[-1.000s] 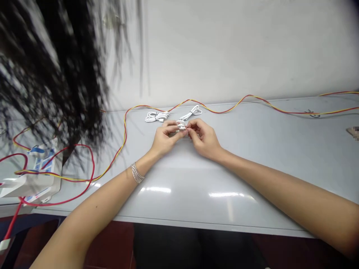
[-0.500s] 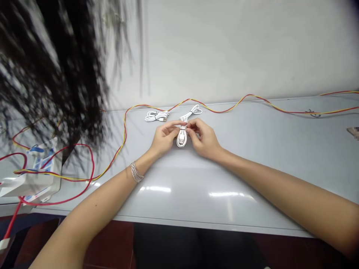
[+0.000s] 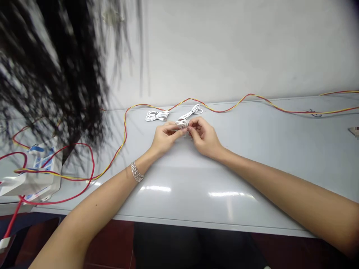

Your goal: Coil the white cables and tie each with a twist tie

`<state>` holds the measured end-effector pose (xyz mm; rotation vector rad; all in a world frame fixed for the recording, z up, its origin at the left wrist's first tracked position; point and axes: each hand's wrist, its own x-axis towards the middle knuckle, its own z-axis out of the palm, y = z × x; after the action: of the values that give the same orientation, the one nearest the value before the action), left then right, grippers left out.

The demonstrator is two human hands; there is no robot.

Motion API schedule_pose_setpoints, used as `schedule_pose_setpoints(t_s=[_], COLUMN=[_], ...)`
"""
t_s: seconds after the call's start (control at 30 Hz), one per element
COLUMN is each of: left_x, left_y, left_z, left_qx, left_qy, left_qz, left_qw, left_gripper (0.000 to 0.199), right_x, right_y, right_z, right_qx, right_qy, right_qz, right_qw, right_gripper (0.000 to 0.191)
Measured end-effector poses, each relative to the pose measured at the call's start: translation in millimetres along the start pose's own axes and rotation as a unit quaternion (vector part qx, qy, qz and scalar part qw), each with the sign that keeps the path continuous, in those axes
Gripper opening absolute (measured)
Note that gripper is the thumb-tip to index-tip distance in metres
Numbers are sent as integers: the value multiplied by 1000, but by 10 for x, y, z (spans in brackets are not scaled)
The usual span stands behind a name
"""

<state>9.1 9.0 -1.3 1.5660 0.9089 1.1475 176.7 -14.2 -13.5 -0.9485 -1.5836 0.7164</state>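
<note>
A coiled white USB cable [image 3: 181, 123] is pinched between the thumb and fingers of my left hand [image 3: 165, 137]. Its loops are seen nearly end-on, and fingers cover part of it. My right hand [image 3: 204, 135] is closed at the coil's right side, thumb and index finger pinching the black tie, of which only a dark bit shows. Just behind lies a second white coiled cable [image 3: 194, 111] bound with a black tie. To its left, another tied white cable [image 3: 157, 116] rests on the grey table [image 3: 185, 186].
A red-and-yellow wire [image 3: 235, 108] runs along the table's back edge by the wall and curves down at left. A white and blue device [image 3: 42, 175] with red cables stands on the left. Dark hair [image 3: 56, 67] hides the upper left.
The held coil has tipped, so its USB plug, facing me before, is no longer visible. My left thumb has moved across the coil; my right hand stays beside it.
</note>
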Motion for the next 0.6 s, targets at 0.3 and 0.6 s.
schedule_pose_setpoints(t_s=[0.3,0.6], left_x=[-14,15], left_y=[62,81], left_z=[39,3], left_qx=[-111,-148], left_qy=[18,-27], left_qz=[-97,-132], left_qw=[989,980], left_gripper=[58,28], right_x=[-32,-47], right_y=[-53,-38], right_z=[-4,-7], right_qx=[-94,-156], right_qy=[-27,-19], right_qz=[-72,-117], right_qw=[993,981], right_gripper=[3,6])
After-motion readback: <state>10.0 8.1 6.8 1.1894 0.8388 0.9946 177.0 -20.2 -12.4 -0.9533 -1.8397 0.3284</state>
